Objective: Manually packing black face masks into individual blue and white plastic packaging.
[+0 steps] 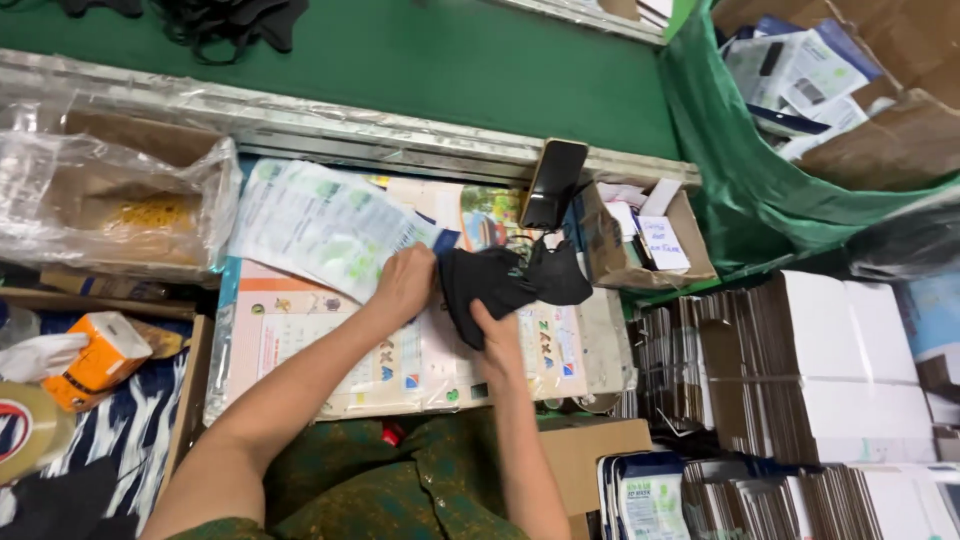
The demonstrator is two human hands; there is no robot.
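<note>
While the left hand (405, 282) presses flat, fingers curled, on a clear printed plastic pouch (320, 225) at centre frame, the right hand (497, 335) grips a crumpled black fabric mask (505, 280) just right of it; both lie on the paper-covered worktop (330, 370); a black phone (553, 182) stands just above.

An orange tissue box (100, 358) sits by a tape roll (28, 430). A black phone (553, 183) leans near a small cardboard box (640, 240). Flat white boxes (800, 370) are stacked beside a green bag (740, 190).

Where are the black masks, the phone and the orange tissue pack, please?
black masks (500, 285), head view, middle of the bundle under the hands.
phone (553, 182), head view, centre of its dark screen.
orange tissue pack (100, 360), head view, its orange side.
</note>
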